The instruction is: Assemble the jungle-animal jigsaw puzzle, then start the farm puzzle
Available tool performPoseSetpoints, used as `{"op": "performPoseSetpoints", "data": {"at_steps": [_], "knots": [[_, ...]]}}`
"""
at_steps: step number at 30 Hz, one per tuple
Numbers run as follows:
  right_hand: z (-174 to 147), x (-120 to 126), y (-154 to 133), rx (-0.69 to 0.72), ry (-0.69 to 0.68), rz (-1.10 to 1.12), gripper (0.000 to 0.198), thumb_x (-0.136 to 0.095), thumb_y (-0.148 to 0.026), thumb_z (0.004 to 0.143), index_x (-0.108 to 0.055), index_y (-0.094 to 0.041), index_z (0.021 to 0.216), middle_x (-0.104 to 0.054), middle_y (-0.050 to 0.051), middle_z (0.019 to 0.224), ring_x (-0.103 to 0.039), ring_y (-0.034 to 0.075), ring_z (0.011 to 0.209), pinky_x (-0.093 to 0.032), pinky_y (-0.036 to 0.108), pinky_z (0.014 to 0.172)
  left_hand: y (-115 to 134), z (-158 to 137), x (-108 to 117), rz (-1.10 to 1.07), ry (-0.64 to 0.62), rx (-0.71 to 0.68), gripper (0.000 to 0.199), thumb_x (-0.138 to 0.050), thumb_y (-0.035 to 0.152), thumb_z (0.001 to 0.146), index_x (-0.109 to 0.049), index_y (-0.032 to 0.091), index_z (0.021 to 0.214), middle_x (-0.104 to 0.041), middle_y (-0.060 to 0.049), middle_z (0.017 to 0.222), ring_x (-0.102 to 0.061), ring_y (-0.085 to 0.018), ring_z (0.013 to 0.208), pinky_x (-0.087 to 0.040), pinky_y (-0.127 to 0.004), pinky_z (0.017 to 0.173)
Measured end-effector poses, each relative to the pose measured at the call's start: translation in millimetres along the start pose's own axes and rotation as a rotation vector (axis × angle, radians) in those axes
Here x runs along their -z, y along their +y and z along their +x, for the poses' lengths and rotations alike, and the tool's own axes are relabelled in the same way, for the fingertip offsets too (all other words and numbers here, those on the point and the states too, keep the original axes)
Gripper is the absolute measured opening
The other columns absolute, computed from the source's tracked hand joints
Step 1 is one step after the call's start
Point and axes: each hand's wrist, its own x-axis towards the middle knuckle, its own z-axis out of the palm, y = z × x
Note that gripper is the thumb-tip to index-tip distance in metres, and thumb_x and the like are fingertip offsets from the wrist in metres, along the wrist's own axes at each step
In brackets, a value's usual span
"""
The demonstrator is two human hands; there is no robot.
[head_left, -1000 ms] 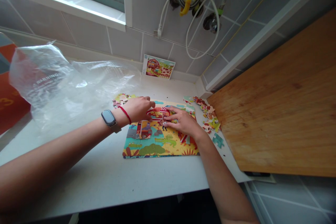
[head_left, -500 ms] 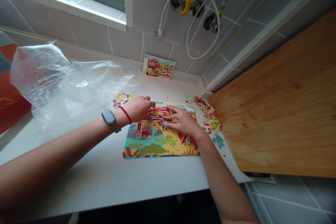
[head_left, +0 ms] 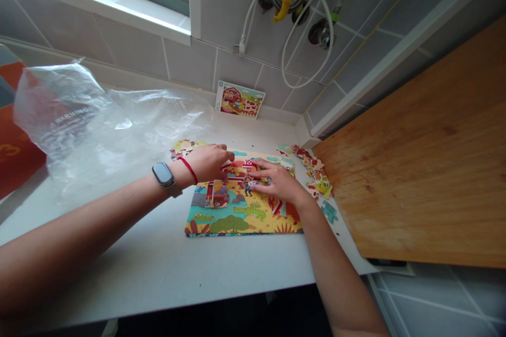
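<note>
A few joined red barn puzzle pieces (head_left: pixel 237 172) lie on a colourful puzzle board (head_left: pixel 227 225) with crocodiles on it. My left hand (head_left: pixel 211 162) grips their left side, thumb and fingers bent around the edge. From the right, my right hand (head_left: pixel 276 181) has its fingertips and thumb on the pieces, over a part with a small farmer figure (head_left: pixel 248 189). Its fingers partly cover what they hold. Below my left hand, another joined group of puzzle pieces (head_left: pixel 220 195) rests on the board. More red and white pieces (head_left: pixel 278 205) lie under my right wrist.
Loose puzzle pieces (head_left: pixel 314 168) are heaped at the right, beside a wooden board (head_left: pixel 419 158). Another small pile (head_left: pixel 184 147) lies behind my left wrist. A clear plastic bag (head_left: pixel 114 131) spreads over the left. A farm picture card (head_left: pixel 240 100) leans against the tiled wall.
The hands stay almost in place over the barn pieces, with only a slight shift of the right fingers. The view has moved a little.
</note>
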Motion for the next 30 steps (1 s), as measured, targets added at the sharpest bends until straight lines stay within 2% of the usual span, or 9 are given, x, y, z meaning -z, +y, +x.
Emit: {"op": "performPoseSetpoints", "data": {"at_steps": [7, 13, 20, 30], "knots": [[0.6, -0.4, 1.2, -0.017, 0.017, 0.029, 0.046, -0.085, -0.04, 0.087, -0.077, -0.03, 0.131, -0.06, 0.011, 0.155, -0.055, 0.033, 0.146, -0.044, 0.056, 0.122, -1.6, 0.6, 4.3, -0.017, -0.047, 0.005, 0.051, -0.084, 0.039, 0.086, -0.069, 0.022, 0.132, -0.069, -0.012, 0.119, -0.072, -0.03, 0.103, -0.052, -0.032, 0.075], [-2.4, 6.0, -1.3, -0.033, -0.014, 0.046, 0.055, -0.089, -0.036, 0.083, -0.073, -0.033, 0.136, -0.061, 0.009, 0.148, -0.062, 0.029, 0.134, -0.048, 0.052, 0.118, -1.0, 0.2, 5.2, -0.006, -0.055, 0.012, 0.051, -0.083, 0.04, 0.086, -0.069, 0.024, 0.132, -0.07, -0.011, 0.119, -0.072, -0.028, 0.103, -0.052, -0.031, 0.077], [-4.9, 8.8, -0.6, -0.035, -0.032, 0.062, 0.068, -0.092, -0.037, 0.079, -0.067, -0.034, 0.143, -0.058, 0.01, 0.146, -0.056, 0.031, 0.139, -0.043, 0.052, 0.122, -1.7, 0.6, 4.9, 0.001, -0.059, 0.012, 0.052, -0.082, 0.04, 0.087, -0.068, 0.024, 0.134, -0.069, -0.012, 0.12, -0.072, -0.029, 0.104, -0.053, -0.032, 0.076], [-4.1, 7.4, 1.4, -0.041, -0.038, 0.062, 0.069, -0.092, -0.038, 0.079, -0.067, -0.034, 0.143, -0.056, 0.01, 0.149, -0.053, 0.031, 0.142, -0.041, 0.052, 0.124, 1.3, -2.3, 8.1, 0.0, -0.069, 0.035, 0.048, -0.081, 0.038, 0.088, -0.069, 0.026, 0.132, -0.069, -0.01, 0.12, -0.072, -0.028, 0.102, -0.053, -0.032, 0.076]]}}
